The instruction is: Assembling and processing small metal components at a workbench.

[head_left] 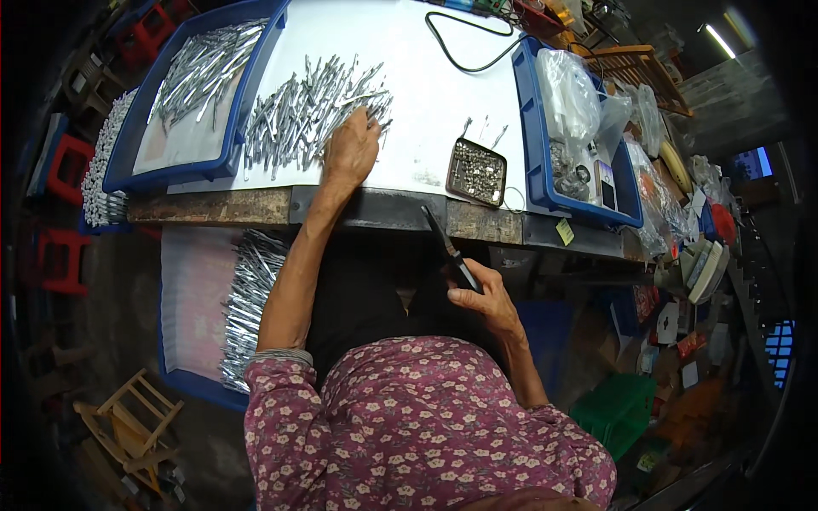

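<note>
My left hand [352, 146] reaches onto the right side of a loose pile of thin silvery metal rods [294, 115] on the white tabletop. Its fingers are bent together among the rods; what they pinch, if anything, is hidden. Nearer my body, in front of the table edge, my right hand [487, 298] is closed around a long, slender black-handled tool [460, 266]. The tool's dark narrow end points up and slightly left, and its exact kind is unclear. To the right of the pile sits a small dark tray [475, 173] of little metal parts, with a few thin pieces lying behind it.
A blue bin [223, 162] of similar rods stands at the left. At the right, a blue crate [588, 213] holds plastic bags. A black cable [456, 64] curls across the far tabletop. Below the table edge, another tray [194, 375] holds more rods, near a wooden stool [136, 417].
</note>
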The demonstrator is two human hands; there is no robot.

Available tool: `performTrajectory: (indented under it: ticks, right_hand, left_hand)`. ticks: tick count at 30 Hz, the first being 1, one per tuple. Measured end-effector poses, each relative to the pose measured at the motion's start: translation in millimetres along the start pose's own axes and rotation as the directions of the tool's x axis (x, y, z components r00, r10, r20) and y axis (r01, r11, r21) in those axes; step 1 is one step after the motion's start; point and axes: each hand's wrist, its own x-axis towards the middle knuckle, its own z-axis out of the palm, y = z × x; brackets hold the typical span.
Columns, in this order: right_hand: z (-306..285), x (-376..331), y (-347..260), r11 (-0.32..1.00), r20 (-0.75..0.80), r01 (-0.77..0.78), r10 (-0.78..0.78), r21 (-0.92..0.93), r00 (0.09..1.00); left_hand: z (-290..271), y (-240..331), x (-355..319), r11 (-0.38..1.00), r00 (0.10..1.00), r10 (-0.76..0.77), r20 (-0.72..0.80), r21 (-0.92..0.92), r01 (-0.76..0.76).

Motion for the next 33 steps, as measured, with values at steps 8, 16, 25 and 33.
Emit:
performTrajectory:
  ticks: [8,16,25,33]
  right_hand:
    - [4.7,-2.0,2.6,0.999,-0.001,0.002,-0.002,0.042,1.0]
    - [3.8,-2.6,7.5,1.0,-0.011,0.015,-0.015,0.019,1.0]
    - [2.1,-3.3,4.7,1.0,-0.009,0.01,-0.01,0.028,1.0]
    - [2.7,0.6,-5.1,0.994,-0.136,0.107,-0.111,-0.038,0.984]
  left_hand:
    - [12.1,0.2,2.3,0.961,1.0,-0.008,0.003,0.277,0.007]
    - [21.9,1.8,-3.8,0.803,0.986,0.165,0.008,0.58,-0.139]
    - [23.7,3.5,-11.9,0.755,0.962,0.269,-0.036,0.629,-0.188]
    - [8.3,26.7,-39.9,0.902,0.973,0.194,-0.123,-0.368,-0.227]
